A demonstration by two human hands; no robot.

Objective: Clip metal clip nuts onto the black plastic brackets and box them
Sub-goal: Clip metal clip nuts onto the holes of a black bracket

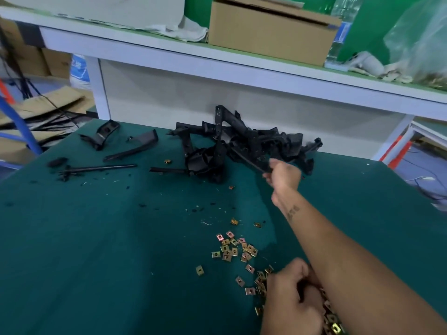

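A heap of black plastic brackets [242,146] lies at the back of the green table [96,238]. My right hand [281,175] reaches out to the heap and grips the end of one black bracket [256,163] at its near edge. Several gold metal clip nuts [235,247] are scattered on the mat nearer to me. My left hand [290,293] rests with curled fingers on the clip nuts at the lower right; what it holds is hidden.
Loose black bracket pieces [130,151] lie at the table's back left. A white shelf [217,59] above carries a cardboard box [268,37] and a clear plastic bag [420,39]. Cardboard and cables lie on the floor at the left.
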